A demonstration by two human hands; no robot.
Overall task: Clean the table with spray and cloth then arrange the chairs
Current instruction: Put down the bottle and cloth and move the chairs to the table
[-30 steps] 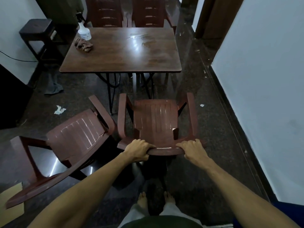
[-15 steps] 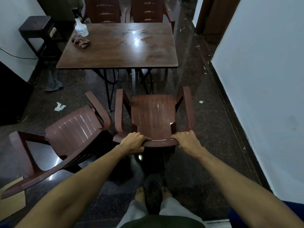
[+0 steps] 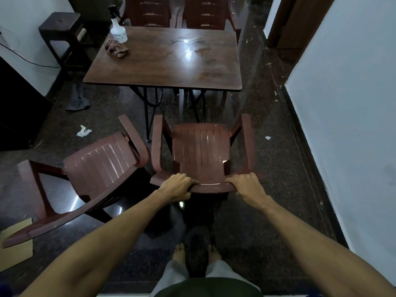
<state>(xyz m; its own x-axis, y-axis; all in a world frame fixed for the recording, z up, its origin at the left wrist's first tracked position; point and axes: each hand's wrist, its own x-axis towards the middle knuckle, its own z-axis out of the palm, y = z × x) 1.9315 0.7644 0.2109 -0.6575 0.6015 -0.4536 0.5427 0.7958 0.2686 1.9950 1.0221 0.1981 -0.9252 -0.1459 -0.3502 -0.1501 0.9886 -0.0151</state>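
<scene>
A brown plastic armchair (image 3: pixel 201 151) stands right in front of me, facing the brown table (image 3: pixel 162 67). My left hand (image 3: pixel 176 186) and my right hand (image 3: pixel 246 185) both grip the top edge of its backrest. A second brown chair (image 3: pixel 94 168) stands to the left, turned at an angle, its armrest close to the held chair. On the table's far left corner a white spray bottle (image 3: pixel 118 31) stands with a crumpled brown cloth (image 3: pixel 116 48) beside it. The tabletop has a wet sheen.
Two more brown chairs (image 3: pixel 150 11) stand at the table's far side. A dark stool (image 3: pixel 61 24) is at the left wall. A white wall (image 3: pixel 342 103) runs along the right. Paper scraps (image 3: pixel 84 131) and a grey rag (image 3: pixel 77 99) lie on the dark floor. My bare feet are below.
Both hands stay on the backrest and the chair has moved forward, closer to the table's near edge. The angled chair on the left has not moved.
</scene>
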